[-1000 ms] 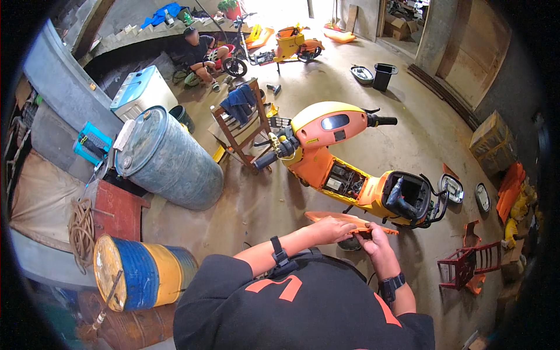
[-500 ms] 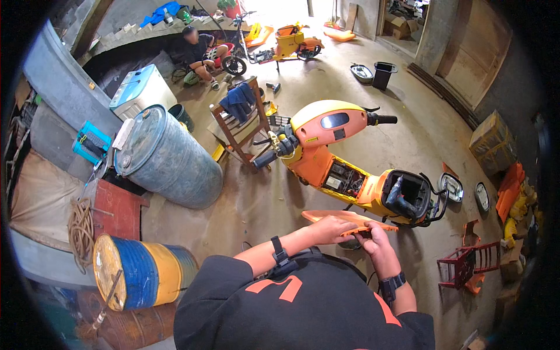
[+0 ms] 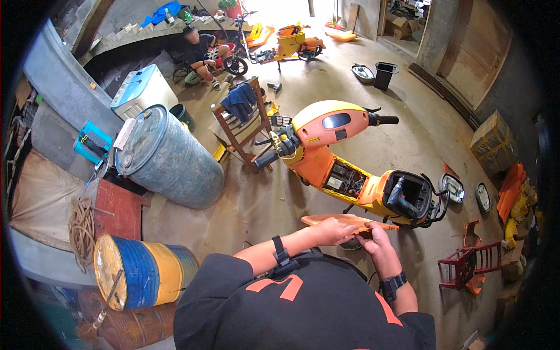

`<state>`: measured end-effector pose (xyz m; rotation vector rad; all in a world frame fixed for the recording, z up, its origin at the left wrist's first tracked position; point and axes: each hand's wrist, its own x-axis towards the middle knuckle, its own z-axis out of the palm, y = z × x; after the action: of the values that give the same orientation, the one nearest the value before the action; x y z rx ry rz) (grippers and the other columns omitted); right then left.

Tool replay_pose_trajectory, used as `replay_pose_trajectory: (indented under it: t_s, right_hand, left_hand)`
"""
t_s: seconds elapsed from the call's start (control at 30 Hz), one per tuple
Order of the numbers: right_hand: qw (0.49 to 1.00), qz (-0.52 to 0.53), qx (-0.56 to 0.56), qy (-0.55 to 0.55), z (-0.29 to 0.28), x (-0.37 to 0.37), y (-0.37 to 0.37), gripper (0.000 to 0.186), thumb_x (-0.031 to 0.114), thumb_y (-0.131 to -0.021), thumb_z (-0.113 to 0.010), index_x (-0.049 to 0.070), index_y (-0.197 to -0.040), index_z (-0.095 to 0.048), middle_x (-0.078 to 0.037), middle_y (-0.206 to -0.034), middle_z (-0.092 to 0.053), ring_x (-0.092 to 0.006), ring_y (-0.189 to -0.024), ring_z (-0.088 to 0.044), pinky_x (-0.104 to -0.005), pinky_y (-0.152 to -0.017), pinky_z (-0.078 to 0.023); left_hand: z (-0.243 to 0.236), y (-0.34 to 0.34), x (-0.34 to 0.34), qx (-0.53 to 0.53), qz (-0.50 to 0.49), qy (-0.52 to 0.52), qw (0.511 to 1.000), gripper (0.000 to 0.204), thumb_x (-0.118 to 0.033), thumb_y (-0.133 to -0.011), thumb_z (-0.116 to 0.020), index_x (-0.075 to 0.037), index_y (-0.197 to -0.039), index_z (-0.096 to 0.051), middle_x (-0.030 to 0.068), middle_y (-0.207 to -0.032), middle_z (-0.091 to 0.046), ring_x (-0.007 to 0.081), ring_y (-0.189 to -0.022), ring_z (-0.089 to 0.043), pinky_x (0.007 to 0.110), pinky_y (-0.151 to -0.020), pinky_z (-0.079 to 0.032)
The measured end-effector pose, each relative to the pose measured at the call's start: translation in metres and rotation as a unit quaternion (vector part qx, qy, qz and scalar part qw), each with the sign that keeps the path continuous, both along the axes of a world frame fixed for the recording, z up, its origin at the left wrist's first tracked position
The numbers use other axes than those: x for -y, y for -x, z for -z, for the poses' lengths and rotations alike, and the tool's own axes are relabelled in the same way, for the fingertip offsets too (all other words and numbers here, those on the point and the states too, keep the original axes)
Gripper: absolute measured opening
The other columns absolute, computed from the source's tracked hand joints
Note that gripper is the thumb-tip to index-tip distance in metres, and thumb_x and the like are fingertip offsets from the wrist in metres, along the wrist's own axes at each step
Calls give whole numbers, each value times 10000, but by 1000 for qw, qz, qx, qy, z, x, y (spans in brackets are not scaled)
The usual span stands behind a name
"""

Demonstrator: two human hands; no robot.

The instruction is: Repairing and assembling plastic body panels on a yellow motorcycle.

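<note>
My left hand [image 3: 333, 229] and my right hand [image 3: 373, 242] both grip a long, flat orange plastic panel [image 3: 326, 220], held level in front of my chest. Just beyond it stands a yellow and orange electric scooter [image 3: 344, 151] with its side covers off, wiring and battery bay showing. The scooter's open seat well [image 3: 411, 195] is right above my right hand. Each of my wrists wears a black band.
A grey metal drum [image 3: 169, 157] lies on its side at left, a blue and yellow drum [image 3: 137, 271] nearer me. A wooden chair [image 3: 239, 122] with blue cloth stands by the scooter's handlebar. A small red chair [image 3: 469, 265] is at right. Another person [image 3: 201, 55] sits far back.
My hands have shifted the orange panel slightly; it stays level in front of me. The scooter and the surroundings have not moved.
</note>
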<state>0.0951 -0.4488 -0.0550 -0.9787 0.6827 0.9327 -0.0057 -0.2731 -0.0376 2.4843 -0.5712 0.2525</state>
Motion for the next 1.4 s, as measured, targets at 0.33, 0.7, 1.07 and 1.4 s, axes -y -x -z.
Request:
replay_pose_trajectory:
  t_s: [0.33, 0.7, 1.07, 1.4]
  right_hand:
    - [1000, 7, -3, 12, 12, 4, -5, 254, 82, -909, -498, 13, -1154, -502, -177, -1188, -552, -290, -1049, -572, -474, -942, -506]
    - [999, 34, -1, 4, 15, 5, -6, 263, 58, -928, -467, -2, -1183, -485, -188, -1245, -525, -313, -1136, -542, -516, -994, -476]
    - [1000, -11, 2, -8, 11, 3, -8, 248, 77, -903, -509, 32, -1147, -514, -156, -1157, -564, -293, -1076, -552, -493, -971, -473]
    - [1000, -15, 8, 25, 9, 4, -7, 257, 87, -922, -477, 19, -1169, -502, -182, -1218, -535, -299, -1104, -545, -495, -966, -490]
  left_hand:
    - [-2, -3, 1, 1, -19, 10, 1000, 256, -256, -885, -621, -58, -1040, -570, 145, -781, -667, 326, -698, -667, 439, -588, -537]
    - [-4, -7, -8, 0, 29, 33, 999, 339, -253, -873, -626, -38, -1128, -572, 187, -773, -664, 370, -694, -661, 471, -617, -534]
    - [-10, -7, -4, -45, 43, -3, 998, 358, -233, -878, -617, -30, -1159, -527, 176, -819, -675, 361, -735, -665, 466, -604, -521]
    - [-3, -7, -3, -46, 23, 2, 999, 277, -250, -908, -580, -47, -1093, -541, 178, -833, -669, 364, -782, -661, 469, -639, -526]
